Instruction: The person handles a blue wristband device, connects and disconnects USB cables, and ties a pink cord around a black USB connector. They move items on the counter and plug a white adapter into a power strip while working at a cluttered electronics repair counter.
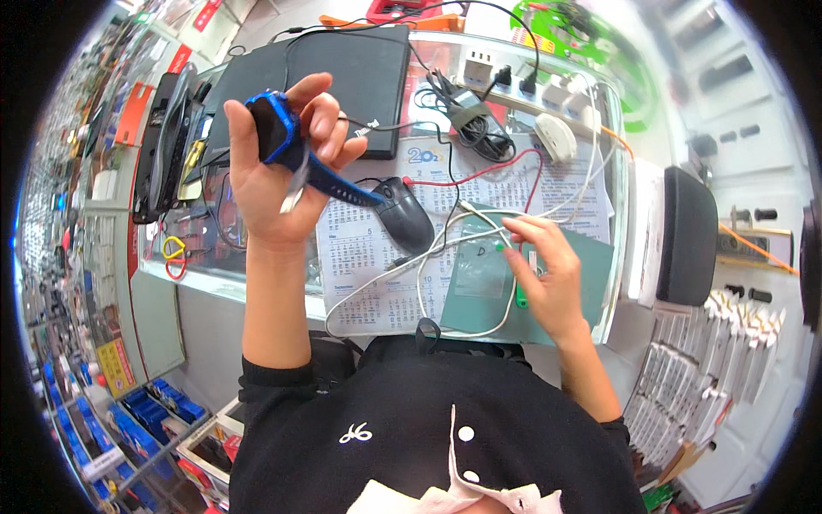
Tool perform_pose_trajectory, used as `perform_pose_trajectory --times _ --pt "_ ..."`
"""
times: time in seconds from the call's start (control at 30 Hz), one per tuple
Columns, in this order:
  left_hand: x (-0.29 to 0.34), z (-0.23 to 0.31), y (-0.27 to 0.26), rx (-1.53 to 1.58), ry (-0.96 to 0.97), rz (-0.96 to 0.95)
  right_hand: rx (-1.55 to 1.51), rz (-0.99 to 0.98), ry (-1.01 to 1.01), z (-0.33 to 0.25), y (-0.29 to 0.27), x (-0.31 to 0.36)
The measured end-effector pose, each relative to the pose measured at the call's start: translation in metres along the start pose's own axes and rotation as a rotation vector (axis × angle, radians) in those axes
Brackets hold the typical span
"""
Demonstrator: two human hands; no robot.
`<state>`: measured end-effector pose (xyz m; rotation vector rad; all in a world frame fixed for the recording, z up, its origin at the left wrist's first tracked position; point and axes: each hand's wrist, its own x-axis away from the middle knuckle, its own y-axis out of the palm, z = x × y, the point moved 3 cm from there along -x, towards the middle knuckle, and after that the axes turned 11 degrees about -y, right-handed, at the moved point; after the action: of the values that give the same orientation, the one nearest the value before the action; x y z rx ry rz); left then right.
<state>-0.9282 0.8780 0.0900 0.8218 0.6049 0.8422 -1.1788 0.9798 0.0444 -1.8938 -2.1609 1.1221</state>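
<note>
My left hand is raised over the left part of the desk. It grips a blue and black smartwatch, dark face toward the left, between the thumb and fingers. The watch strap slants down toward the black computer mouse. A thin pale strip, too blurred to name, hangs before my palm. Over a green mat at the right is my right hand, thumb and forefinger apart beside a white cable. A small green object shows partly behind that hand.
A closed black laptop lies at the back left. Printed calendar sheets cover the middle of the glass desk. Behind are a bundled black adapter cord and a power strip. A red wire crosses the sheets.
</note>
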Motion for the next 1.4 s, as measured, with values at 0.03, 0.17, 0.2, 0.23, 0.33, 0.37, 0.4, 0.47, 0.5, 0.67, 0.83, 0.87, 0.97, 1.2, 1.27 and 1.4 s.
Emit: perform_pose_trajectory --times 0.03,0.17,0.2,0.23,0.33,0.37,0.4,0.47,0.5,0.67,0.83,0.87,0.97,1.2,1.27,1.4 --pt "0.004 -0.003 0.001 0.043 -0.020 0.045 -0.108 0.006 0.046 -0.003 0.008 0.003" --pt "0.007 -0.012 0.011 0.083 -0.079 -0.079 -0.341 0.163 0.163 -0.012 0.037 -0.005" --pt "0.007 -0.014 0.014 0.115 -0.103 -0.109 -0.350 0.198 0.147 -0.013 0.044 -0.012" --pt "0.006 -0.015 0.017 0.167 -0.118 -0.149 -0.358 0.231 0.133 -0.014 0.049 -0.020" --pt "0.008 -0.005 0.030 0.269 -0.173 -0.295 -0.332 0.148 0.169 -0.008 0.065 -0.049" --pt "0.012 0.000 0.038 0.332 -0.192 -0.382 -0.317 0.113 0.154 -0.005 0.068 -0.060" --pt "0.017 0.006 0.045 0.393 -0.212 -0.480 -0.265 0.054 0.211 -0.001 0.074 -0.070" --pt "0.034 0.032 0.061 0.424 -0.207 -0.597 -0.088 0.087 0.069 -0.003 0.076 -0.083" --pt "0.046 0.048 0.068 0.443 -0.153 -0.607 -0.046 0.127 -0.017 -0.006 0.073 -0.086" --pt "0.096 0.114 0.069 0.460 0.232 -0.748 0.058 0.318 -0.061 -0.008 0.051 -0.095" --pt "0.101 0.135 0.034 0.571 0.379 -0.509 0.110 0.520 -0.105 -0.012 0.010 -0.081" --pt "0.096 0.130 0.025 0.564 0.374 -0.411 0.126 0.550 -0.105 -0.011 0.001 -0.077" --pt "0.061 0.094 -0.007 0.587 0.209 -0.057 -0.874 0.664 0.179 0.003 -0.009 -0.054" --pt "0.003 -0.068 0.001 0.210 -0.507 0.158 -1.925 0.686 0.344 0.004 -0.001 -0.023" --pt "-0.003 -0.091 0.017 0.096 -0.532 0.208 -2.013 0.669 0.353 0.002 0.004 -0.017" --pt "-0.006 -0.110 0.045 -0.140 -0.548 0.166 -2.151 0.656 0.330 0.003 0.010 -0.009"
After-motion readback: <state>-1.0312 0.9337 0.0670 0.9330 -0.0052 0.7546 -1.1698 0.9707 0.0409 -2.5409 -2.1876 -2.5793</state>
